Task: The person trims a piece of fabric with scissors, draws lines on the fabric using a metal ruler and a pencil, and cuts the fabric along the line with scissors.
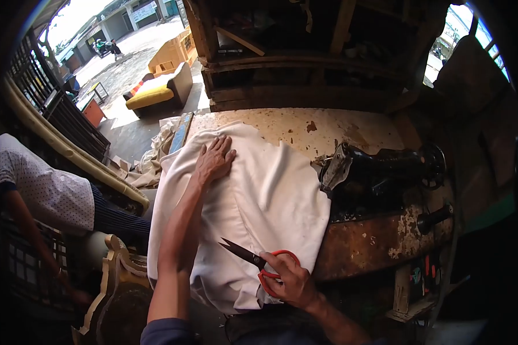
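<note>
Pale cloth (270, 178) lies spread with soft folds over the worktable (357, 129) and hangs past its front edge. Flat on the cloth's upper part rests my left hand (216, 158), fingers stretched out and holding nothing. My right hand (290, 282) grips the red-handled scissors (244, 252) above the lower part of the cloth. The dark blades are slightly parted and point up and to the left. A seam or crease runs down the cloth between the two hands.
A black sewing machine (385, 164) stands right of the cloth. Dark wooden shelving (305, 63) rises behind the table. Another person in a dotted shirt (46, 184) is at the left, near a carved frame (112, 276). A yellow-seated sofa (152, 95) is outside.
</note>
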### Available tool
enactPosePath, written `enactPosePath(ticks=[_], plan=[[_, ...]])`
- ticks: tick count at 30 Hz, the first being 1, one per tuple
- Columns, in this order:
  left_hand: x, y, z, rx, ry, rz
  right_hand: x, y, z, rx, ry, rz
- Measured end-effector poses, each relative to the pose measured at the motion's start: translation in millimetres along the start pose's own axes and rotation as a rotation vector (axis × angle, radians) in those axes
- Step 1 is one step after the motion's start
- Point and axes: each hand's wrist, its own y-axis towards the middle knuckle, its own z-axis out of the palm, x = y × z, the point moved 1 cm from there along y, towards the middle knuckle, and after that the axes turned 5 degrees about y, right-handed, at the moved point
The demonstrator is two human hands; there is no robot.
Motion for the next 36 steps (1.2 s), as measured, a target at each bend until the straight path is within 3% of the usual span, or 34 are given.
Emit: enactPosePath(ticks=[2,5,7,10,11,12,15,16,17,19,20,22,24,27,32,36], plan=[[9,26,5,0.104,0.015,-0.102,-9,-2,-1,-0.041,-0.068,-0.085],[20,49,5,0.076,0.057,-0.09,-28,14,-23,-0.044,-0.126,-0.073],[20,50,9,0.05,0.04,-0.086,-35,23,-37,-0.178,-0.185,-0.095],[2,25,14,-0.127,0.009,-0.143,-35,10,-58,-0.33,-0.223,0.028],[-22,-6,5,-0.252,-0.036,-0.065,-35,1,-66,-0.337,-0.17,0.086],[-45,-42,-5,-0.32,-0.116,0.069,-31,-7,-75,-0.325,-0.129,0.099],[-134,-181,-63,-0.058,-0.399,0.196,-25,-52,-77,-0.218,0.061,0.256],[-152,-221,-63,0.005,-0.419,0.201,-17,-66,-76,-0.188,0.292,0.409],[-167,-256,-59,0.105,-0.357,0.188,-12,-80,-74,-0.155,0.523,0.555],[-180,-301,-40,0.162,-0.168,0.195,-8,-104,-67,-0.112,0.557,0.63],[-182,-315,-33,0.144,-0.067,0.19,-4,-119,-62,-0.058,0.583,0.71],[-176,-330,-27,0.081,-0.11,0.186,-3,-144,-50,-0.126,0.6,0.67],[-171,-341,-21,0.0,-0.154,0.177,-2,-166,-46,0.066,0.487,0.77],[-174,-345,-28,-0.241,-0.217,0.222,2,-179,-38,0.081,0.426,0.751],[-184,-345,-30,-0.277,-0.329,0.193,12,-163,-28,0.087,0.37,0.679],[-184,-344,-27,-0.272,-0.375,0.151,9,-176,-12,0.063,0.495,0.763]])
